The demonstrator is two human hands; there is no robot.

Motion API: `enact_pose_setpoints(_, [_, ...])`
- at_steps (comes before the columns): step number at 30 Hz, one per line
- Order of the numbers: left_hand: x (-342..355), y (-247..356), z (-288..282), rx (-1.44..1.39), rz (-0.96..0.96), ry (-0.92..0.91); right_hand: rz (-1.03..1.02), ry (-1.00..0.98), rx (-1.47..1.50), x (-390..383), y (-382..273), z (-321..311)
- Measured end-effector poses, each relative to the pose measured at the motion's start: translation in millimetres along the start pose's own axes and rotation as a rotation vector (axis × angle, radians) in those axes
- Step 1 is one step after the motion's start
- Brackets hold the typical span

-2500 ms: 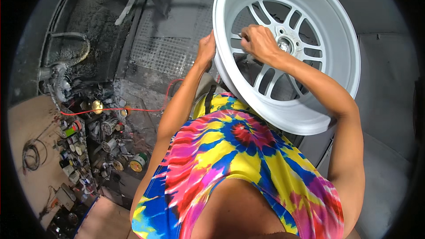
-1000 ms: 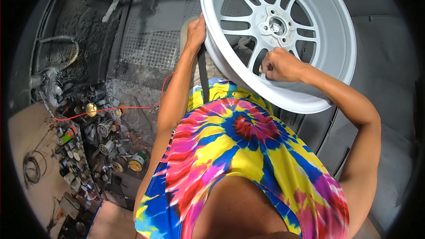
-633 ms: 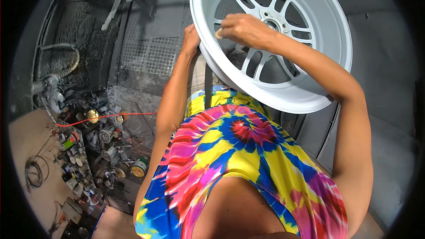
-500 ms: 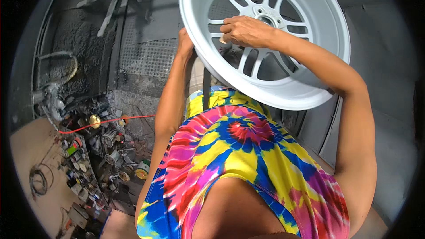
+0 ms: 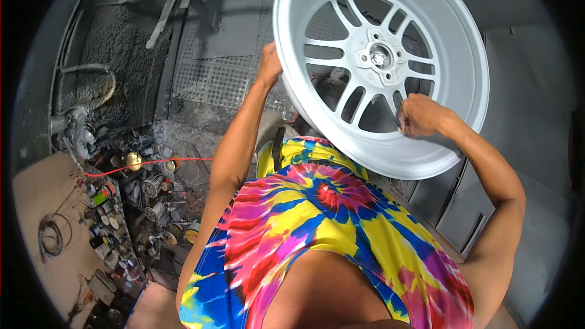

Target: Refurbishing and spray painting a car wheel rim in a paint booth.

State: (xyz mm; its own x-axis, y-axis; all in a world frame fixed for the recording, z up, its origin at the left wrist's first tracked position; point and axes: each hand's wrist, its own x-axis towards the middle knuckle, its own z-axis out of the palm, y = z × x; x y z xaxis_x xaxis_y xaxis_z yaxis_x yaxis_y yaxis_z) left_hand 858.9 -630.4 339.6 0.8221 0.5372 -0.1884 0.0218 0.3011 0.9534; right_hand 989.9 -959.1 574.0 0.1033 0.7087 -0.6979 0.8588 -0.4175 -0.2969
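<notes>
A light grey alloy wheel (image 5: pixel 469 85) fills the upper right, tilted so that its hollow inner side faces me. My left hand (image 5: pixel 270 65) is closed at the wheel's left outer edge, its fingertips hidden behind it. Inside the barrel, my right hand (image 5: pixel 420 114) is closed by the lower right spokes, knuckles up. Its fingers are pinched together, and whatever they hold is mostly hidden under them. The hub (image 5: pixel 381 58) with its bolt holes shows uncovered in the middle of the spokes.
Cans, cups and jars (image 5: pixel 155 192) crowd the lower left. A thin red hose (image 5: pixel 152 161) crosses there. A coiled cable (image 5: pixel 53 237) lies on a tan surface. Grey-coated bars (image 5: pixel 167 9) stand at the upper left, and grey panels (image 5: pixel 524 97) line the right.
My right hand has moved from the left spokes down and right to the lower right spokes, uncovering the hub. The wheel appears lower and further right in view, with my left hand still at its edge.
</notes>
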Motion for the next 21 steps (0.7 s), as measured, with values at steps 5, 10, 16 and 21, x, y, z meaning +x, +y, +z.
enact_pose_setpoints(5, [-15, 51, 16, 0.163, -0.014, -0.007, -0.205, -0.168, 0.409, 40, -44, -19])
enact_pose_setpoints(10, [2, 29, 25, 0.099, -0.074, 0.056, -0.082, 0.093, 0.933, 108, -71, -36])
enact_pose_setpoints(16, [-13, 18, 23, 0.211, -0.05, 0.007, 0.164, 0.71, 1.171, 200, -37, -113])
enact_pose_setpoints(21, [-30, 12, 17, 0.189, 0.031, -0.062, -0.146, 1.105, 1.393, 188, -18, -145])
